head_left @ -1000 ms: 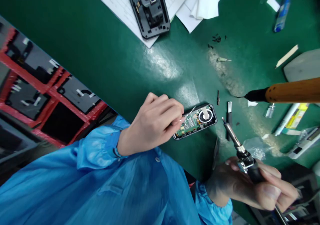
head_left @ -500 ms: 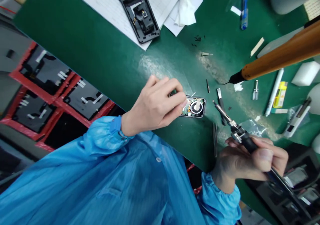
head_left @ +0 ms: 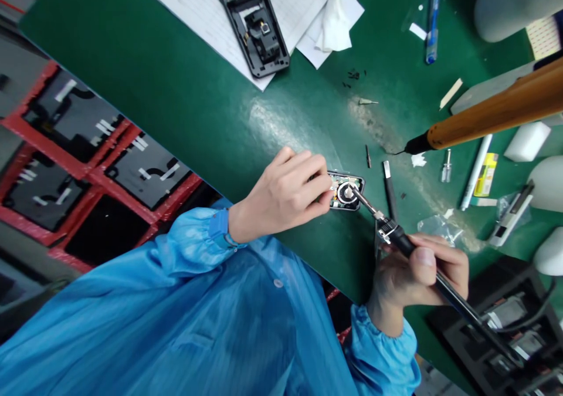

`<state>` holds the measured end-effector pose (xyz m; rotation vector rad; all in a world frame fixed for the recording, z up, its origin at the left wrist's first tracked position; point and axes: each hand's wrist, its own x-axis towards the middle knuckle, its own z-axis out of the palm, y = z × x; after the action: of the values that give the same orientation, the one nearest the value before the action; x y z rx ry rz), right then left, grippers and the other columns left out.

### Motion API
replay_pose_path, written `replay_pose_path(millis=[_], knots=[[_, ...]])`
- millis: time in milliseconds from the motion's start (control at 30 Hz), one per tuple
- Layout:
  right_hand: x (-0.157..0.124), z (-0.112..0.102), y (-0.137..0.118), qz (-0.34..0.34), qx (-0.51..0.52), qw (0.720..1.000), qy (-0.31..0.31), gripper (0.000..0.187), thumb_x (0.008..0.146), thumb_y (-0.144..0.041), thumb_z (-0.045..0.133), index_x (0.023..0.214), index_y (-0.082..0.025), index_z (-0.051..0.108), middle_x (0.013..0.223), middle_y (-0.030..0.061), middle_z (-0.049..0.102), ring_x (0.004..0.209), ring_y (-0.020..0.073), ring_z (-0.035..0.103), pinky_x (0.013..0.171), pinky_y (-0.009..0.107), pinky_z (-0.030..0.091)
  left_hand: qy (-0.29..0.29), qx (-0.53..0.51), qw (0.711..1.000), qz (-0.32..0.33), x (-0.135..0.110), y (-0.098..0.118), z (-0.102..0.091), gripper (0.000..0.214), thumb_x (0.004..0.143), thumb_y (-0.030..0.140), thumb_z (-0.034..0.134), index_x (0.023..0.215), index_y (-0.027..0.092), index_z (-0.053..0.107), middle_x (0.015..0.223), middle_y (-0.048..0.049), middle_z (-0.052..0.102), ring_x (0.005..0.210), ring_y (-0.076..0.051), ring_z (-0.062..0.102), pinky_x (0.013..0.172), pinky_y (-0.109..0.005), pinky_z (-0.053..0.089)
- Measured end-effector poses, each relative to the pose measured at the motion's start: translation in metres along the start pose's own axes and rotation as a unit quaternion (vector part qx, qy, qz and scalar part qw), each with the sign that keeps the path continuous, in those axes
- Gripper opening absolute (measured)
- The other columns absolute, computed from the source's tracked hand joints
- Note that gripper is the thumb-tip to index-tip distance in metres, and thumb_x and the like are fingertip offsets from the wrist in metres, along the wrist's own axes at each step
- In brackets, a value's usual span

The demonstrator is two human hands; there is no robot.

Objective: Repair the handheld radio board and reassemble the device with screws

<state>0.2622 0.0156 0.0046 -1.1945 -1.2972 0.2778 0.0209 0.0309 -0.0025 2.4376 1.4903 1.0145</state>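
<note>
A small opened device [head_left: 350, 191] with a green circuit board and a round part lies on the green mat [head_left: 197, 108]. My left hand [head_left: 285, 193] is curled over its left end, fingers pinched together; whatever they hold is hidden. My right hand [head_left: 420, 273] grips a soldering iron [head_left: 396, 234] like a pen. The iron's metal tip rests on the round part of the device. Both arms wear blue sleeves.
A black device shell [head_left: 253, 23] lies on white papers [head_left: 206, 6] at the top. An orange-handled tool [head_left: 488, 114] hangs in from the right. Small screws, a blade, pens and white foam pieces lie at the right. Red trays [head_left: 88, 155] with black parts sit at the left.
My right hand has brought the soldering iron leftward until its tip touches the device. The left hand stays over the device's left end, covering more of the board.
</note>
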Motion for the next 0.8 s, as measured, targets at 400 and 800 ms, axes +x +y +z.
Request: replay_pose_path(millis=[400,800], knots=[[0.0009,0.0052,-0.0025,0.036,0.011,0.998,-0.054,0.016,0.092,-0.033,0.087,0.084,-0.021,0.08,0.068,-0.0039,0.073,0.048,0.0124,0.058,0.045,0.026,0.037,-0.021,-0.008,1.0,-0.017,-0.0005,-0.0008,0.0023,0.023,0.112,0.013,0.066,0.091,0.021,0.07,0.097,-0.0034,0.077,0.083,-0.02,0.062,0.081,-0.041,0.041],[0.0011,0.0046,-0.0004,0.039,0.01,0.998,-0.054,0.021,0.091,-0.036,0.089,0.082,-0.02,0.078,0.07,-0.0032,0.073,0.048,0.0127,0.058,0.046,0.026,0.036,-0.02,-0.007,0.999,-0.025,-0.0004,0.0007,0.0038,0.026,0.113,0.013,0.063,0.089,0.021,0.069,0.096,-0.0032,0.077,0.083,-0.021,0.062,0.08,-0.041,0.04]])
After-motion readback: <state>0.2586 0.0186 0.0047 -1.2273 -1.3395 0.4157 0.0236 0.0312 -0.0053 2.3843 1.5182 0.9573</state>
